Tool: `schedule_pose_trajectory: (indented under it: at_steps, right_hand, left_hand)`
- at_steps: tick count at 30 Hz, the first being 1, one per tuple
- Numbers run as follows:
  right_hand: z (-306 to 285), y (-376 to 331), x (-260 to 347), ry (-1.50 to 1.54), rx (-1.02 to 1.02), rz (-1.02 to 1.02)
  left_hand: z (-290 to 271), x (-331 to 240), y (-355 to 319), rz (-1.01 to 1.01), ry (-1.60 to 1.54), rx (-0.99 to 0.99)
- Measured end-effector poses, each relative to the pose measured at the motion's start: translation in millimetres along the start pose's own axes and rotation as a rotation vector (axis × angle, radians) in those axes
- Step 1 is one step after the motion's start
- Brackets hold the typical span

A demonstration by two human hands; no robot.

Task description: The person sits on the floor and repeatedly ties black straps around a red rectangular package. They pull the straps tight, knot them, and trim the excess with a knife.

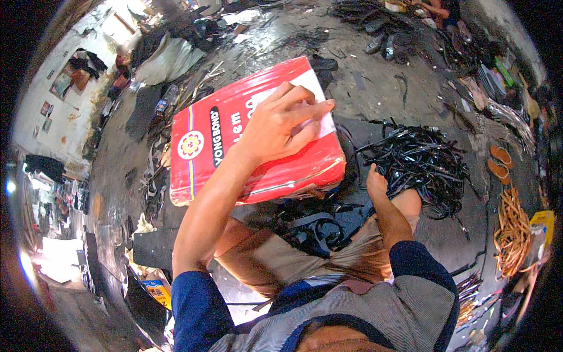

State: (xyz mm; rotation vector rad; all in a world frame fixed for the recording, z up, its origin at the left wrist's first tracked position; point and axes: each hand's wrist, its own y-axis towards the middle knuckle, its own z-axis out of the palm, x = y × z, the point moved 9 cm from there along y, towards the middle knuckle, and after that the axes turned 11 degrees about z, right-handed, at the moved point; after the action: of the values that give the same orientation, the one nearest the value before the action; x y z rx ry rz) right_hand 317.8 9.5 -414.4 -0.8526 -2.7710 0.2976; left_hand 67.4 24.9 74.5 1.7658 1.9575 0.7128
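A big red box-shaped container [252,182] with a white panel and a flower emblem stands tilted before my knees. Across its upper face reaches my left hand [287,123], fingers bent and thumb drawn toward the index finger; whatever is between them is too small to make out. Lower down on the right, my right hand [377,183] is closed beside my knee, at the near left edge of a tangled heap of shiny black strips [419,164]. What its fingers hold cannot be made out. More black strips [319,229] lie between my legs, below the container.
Orange-brown sandals [499,164] and a bundle of tan strips [509,234] lie at the right. A dark flat board [155,247] is by my left side. Scraps litter the floor farther off. Another person [437,9] is at the far right.
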Motion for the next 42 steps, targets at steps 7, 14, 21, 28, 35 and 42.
schedule_pose_trajectory:
  at_steps: [7,14,21,28,35,42]
  right_hand:
    - [-41.9,31.3,-37.5,0.579,0.01,-0.054]
    - [-364.1,-106.8,-178.0,1.096,-1.42,0.07]
    - [-321.8,-147.6,-83.8,1.181,-0.321,-0.206]
    - [-264.5,-256.7,52.5,0.934,0.394,-0.659]
    - [-291.5,-265.7,92.1,0.575,0.551,-0.687]
    - [-318.0,-238.1,80.7,0.609,0.8,-0.638]
  left_hand:
    - [45.2,-135.2,-23.5,0.146,-0.07,-0.008]
    - [320.3,-133.0,-229.9,-0.942,-0.341,0.609]
    - [407.5,-172.4,-281.8,-0.785,-0.798,0.771]
    - [145.4,-150.3,-97.8,-0.708,-0.208,0.313]
    - [79.9,-129.1,-120.1,-0.894,-0.522,0.152]
    - [17.8,-125.5,-159.1,-1.092,-0.746,-0.004]
